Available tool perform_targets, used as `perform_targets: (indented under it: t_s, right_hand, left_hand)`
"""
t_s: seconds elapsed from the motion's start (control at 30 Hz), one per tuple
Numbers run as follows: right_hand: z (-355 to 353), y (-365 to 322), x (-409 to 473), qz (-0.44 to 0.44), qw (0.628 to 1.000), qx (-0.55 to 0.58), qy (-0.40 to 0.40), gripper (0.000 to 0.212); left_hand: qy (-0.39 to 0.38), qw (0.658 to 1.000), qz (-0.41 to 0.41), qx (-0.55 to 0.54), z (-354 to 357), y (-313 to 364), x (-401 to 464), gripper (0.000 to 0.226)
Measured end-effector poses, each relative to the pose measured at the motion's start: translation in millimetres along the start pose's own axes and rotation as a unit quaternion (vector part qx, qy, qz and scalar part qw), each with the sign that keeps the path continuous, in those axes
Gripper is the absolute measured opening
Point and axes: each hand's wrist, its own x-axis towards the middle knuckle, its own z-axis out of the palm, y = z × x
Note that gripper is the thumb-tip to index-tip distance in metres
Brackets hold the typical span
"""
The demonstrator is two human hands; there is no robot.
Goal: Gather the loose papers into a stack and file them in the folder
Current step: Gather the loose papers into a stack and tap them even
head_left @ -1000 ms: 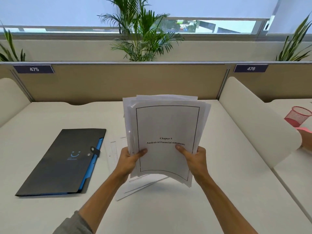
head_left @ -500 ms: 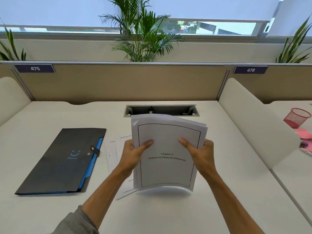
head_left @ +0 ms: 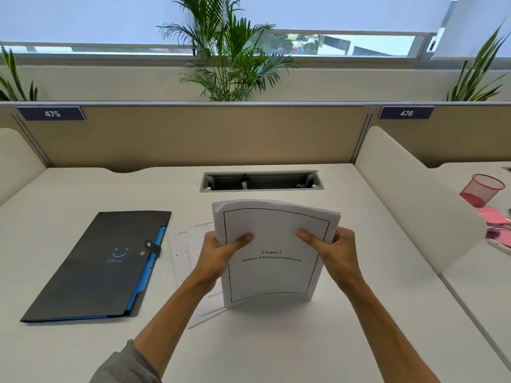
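A stack of white papers [head_left: 273,275] stands upright on its bottom edge on the desk, its top sheet reading "Chapter 5". My left hand [head_left: 218,254] grips its left edge and my right hand [head_left: 330,251] grips its right edge, thumbs on the front sheet. A few loose sheets [head_left: 190,244] lie flat on the desk behind and left of the stack, partly hidden by my left arm. The black folder [head_left: 96,266] with blue inner pockets lies closed, its strap snapped, at the left of the desk.
A cable slot [head_left: 261,181] is set into the white desk [head_left: 276,341] just beyond the stack. A rounded white divider [head_left: 414,200] bounds the right side. Past it stand a pink mesh cup [head_left: 481,189] and pink notes [head_left: 495,217].
The stack came down from in front of me onto the desk, and its uneven sheets are now squared. Both hands slid higher along its side edges.
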Motion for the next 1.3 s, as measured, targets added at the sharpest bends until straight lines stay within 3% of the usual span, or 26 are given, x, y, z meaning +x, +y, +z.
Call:
perform_targets:
  t_s: [0.17,0.33,0.47,0.6,0.7,0.8,0.93,1.0,1.13,1.3]
  right_hand:
    - [-4,48,-13,0.088,0.996,-0.029,-0.004,0.01]
    - [-1,92,-24,0.15,0.987,-0.046,-0.01,0.035]
    - [6,93,-19,0.157,0.987,-0.03,0.015,0.018]
    - [7,93,-10,0.152,0.988,-0.034,0.02,0.014]
    - [3,96,-5,0.166,0.985,-0.043,0.019,0.01]
    - [-2,97,-3,0.181,0.982,-0.039,0.026,0.008]
    - [-14,101,-1,0.2,0.978,-0.044,0.047,0.006]
    - [-21,103,1,0.206,0.976,-0.05,0.055,0.005]
    - [-34,105,2,0.216,0.973,-0.05,0.065,0.009]
    - [-41,104,3,0.216,0.972,-0.047,0.073,0.002]
  left_hand:
    - [-0.027,0.998,-0.059,0.027,-3,-37,-11,0.019]
    - [0.001,0.992,-0.123,0.034,-2,-63,-9,0.02]
    - [0.035,0.989,-0.141,0.026,3,-62,2,0.01]
    - [0.058,0.985,-0.163,0.012,5,-60,13,0.025]
    - [0.074,0.981,-0.176,0.024,0,-62,15,0.01]
    - [0.141,0.971,-0.179,0.068,-15,-74,14,0.027]
    - [0.26,0.932,-0.177,0.181,-49,-100,5,0.03]
    - [0.292,0.891,-0.189,0.293,-63,-113,2,0.035]
    - [0.28,0.8,-0.227,0.479,-76,-127,-2,0.079]
    - [0.275,0.761,-0.273,0.52,-78,-128,0,0.104]
